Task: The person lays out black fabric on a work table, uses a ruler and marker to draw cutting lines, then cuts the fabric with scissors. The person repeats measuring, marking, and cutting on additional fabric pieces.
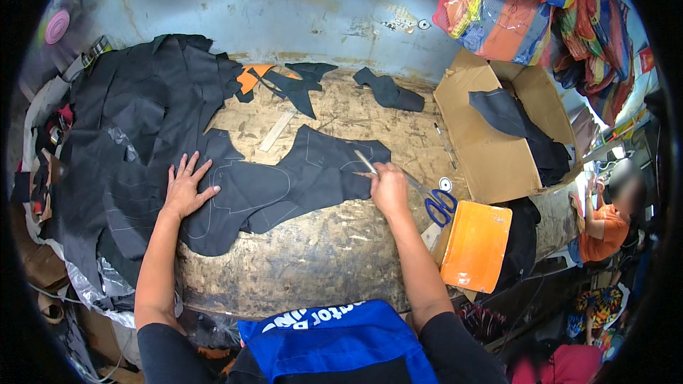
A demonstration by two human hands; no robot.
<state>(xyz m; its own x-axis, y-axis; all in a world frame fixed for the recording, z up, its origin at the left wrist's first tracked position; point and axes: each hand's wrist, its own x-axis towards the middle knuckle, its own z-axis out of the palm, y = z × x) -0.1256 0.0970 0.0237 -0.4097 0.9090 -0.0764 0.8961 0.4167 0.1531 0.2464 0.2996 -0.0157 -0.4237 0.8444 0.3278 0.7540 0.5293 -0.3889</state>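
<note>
While I look on from my remote station, the left hand [186,188] presses flat, its fingers spread wide, and the right hand [390,189] has its fingers closed round a slim pale tool [366,162] whose kind I cannot tell. Between them on the worn wooden bench [299,267] lies a black sheet [260,183], matte and irregularly cut, with thin pale curved outlines. I see blue-handled scissors [433,201] just beside the right hand, near a round black-and-white sticker [445,184] and an orange slab [475,247]. White lettering, partly folded under, marks the blue apron [334,345].
</note>
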